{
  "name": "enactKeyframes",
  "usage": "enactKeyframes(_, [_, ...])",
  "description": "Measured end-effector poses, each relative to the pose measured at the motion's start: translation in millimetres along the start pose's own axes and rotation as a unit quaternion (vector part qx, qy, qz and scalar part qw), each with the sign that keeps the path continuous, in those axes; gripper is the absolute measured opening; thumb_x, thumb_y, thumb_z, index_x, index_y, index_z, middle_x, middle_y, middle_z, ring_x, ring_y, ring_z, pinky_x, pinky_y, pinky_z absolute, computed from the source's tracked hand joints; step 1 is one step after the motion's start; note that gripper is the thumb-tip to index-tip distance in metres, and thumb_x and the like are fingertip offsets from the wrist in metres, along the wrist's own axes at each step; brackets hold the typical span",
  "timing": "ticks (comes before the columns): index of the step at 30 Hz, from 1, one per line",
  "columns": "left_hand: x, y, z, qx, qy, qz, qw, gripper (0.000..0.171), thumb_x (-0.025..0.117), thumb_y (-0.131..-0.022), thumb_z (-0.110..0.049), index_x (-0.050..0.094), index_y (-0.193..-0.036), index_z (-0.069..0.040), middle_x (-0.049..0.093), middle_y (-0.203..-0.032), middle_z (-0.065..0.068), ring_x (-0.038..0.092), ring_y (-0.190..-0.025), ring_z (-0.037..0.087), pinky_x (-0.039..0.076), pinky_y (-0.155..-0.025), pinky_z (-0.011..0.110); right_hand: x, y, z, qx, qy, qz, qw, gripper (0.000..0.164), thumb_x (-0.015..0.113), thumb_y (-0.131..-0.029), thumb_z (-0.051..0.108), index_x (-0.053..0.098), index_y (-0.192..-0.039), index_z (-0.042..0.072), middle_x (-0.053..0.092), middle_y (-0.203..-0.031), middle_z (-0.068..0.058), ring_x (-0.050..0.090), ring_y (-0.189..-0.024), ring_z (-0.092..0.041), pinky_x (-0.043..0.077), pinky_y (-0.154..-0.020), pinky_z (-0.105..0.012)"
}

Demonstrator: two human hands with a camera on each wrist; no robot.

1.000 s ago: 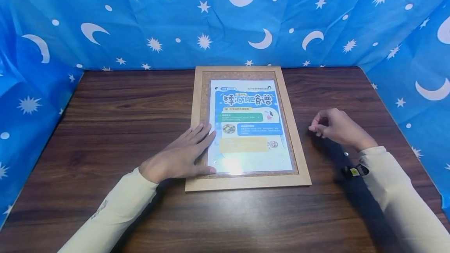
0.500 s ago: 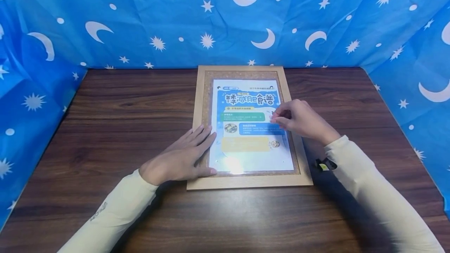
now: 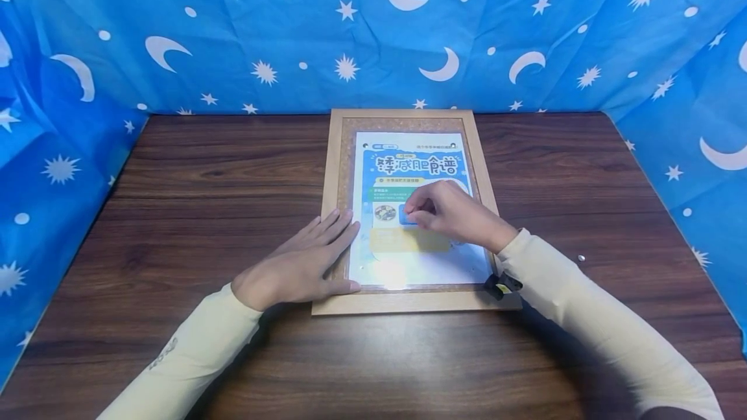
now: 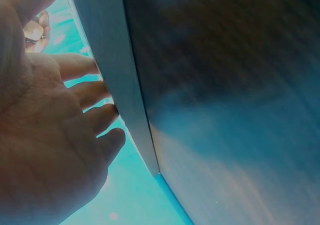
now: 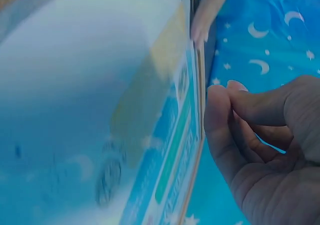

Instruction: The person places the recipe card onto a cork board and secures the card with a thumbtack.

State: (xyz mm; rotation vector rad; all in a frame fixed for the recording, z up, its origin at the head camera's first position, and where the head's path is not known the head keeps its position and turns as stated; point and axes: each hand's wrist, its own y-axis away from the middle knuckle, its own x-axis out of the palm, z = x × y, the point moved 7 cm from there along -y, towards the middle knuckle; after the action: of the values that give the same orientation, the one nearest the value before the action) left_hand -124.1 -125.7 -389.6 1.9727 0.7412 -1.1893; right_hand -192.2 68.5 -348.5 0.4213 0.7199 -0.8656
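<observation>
A printed poster (image 3: 382, 264) lies on a wood-framed cork board (image 3: 408, 303), with round-headed thumbtacks (image 3: 365, 146) at its two upper corners. The left hand (image 3: 297, 264) rests flat on the board's left side, fingers spread over the frame and the poster's left edge. Over the middle of the poster is the right hand (image 3: 452, 212), its thumb and index fingertip pinched together. They seem to hold a small thumbtack, almost wholly hidden by the fingers. In the right wrist view the pinched fingertips (image 5: 218, 97) show close by the poster's face.
A small silver thumbtack (image 3: 581, 257) lies on the dark wooden table (image 3: 192, 174), right of the board. A blue cloth (image 3: 292, 24) with moons and stars hangs behind and at both sides. The right wrist carries a black device (image 3: 503, 286).
The right hand has moved left from the table beside the board to over the poster's middle, fingertips still pinched. The left hand has stayed on the board's left side.
</observation>
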Motion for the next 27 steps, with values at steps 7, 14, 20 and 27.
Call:
enactKeyframes(7, [-0.4,0.6,-0.8,0.001,0.000,0.002,1.0000,0.096,0.060,-0.094,-0.063,0.020,-0.162,-0.007,0.008,-0.169,0.013,0.000,-0.156,0.029,0.007,-0.124,0.049,17,-5,12,-0.047,0.019,0.019,0.999,0.009,0.072,-0.093,0.004,0.077,-0.100,0.001,0.075,-0.091,-0.004,0.065,-0.074,-0.010,0.055,-0.069,-0.026])
enactKeyframes(14, [-0.3,0.8,0.2,-0.002,-0.001,0.003,1.0000,0.097,0.059,-0.094,-0.064,0.020,-0.162,-0.008,0.008,-0.169,0.013,0.001,-0.156,0.029,0.007,-0.124,0.049,38,-7,25,-0.081,-0.008,0.066,0.995,0.010,0.070,-0.097,0.015,0.073,-0.088,0.010,0.067,-0.074,0.005,0.057,-0.060,-0.011,0.048,-0.054,-0.023])
enactKeyframes(20, [-0.2,1.2,0.3,-0.002,-0.001,0.005,1.0000,0.096,0.060,-0.094,-0.063,0.021,-0.162,-0.008,0.009,-0.169,0.013,0.001,-0.156,0.029,0.007,-0.125,0.049,56,-11,33,-0.096,-0.018,0.097,0.990,0.016,0.067,-0.096,0.011,0.067,-0.080,0.015,0.060,-0.069,0.005,0.054,-0.060,-0.011,0.044,-0.055,-0.022])
enactKeyframes(27, [-0.2,0.9,1.3,-0.007,0.002,0.008,0.9999,0.097,0.061,-0.093,-0.063,0.021,-0.162,-0.008,0.008,-0.169,0.012,0.000,-0.156,0.028,0.006,-0.125,0.049,71,-17,32,-0.081,-0.093,0.144,0.982,0.011,0.068,-0.089,0.001,0.075,-0.085,0.008,0.069,-0.074,0.005,0.063,-0.067,-0.010,0.055,-0.065,-0.025])
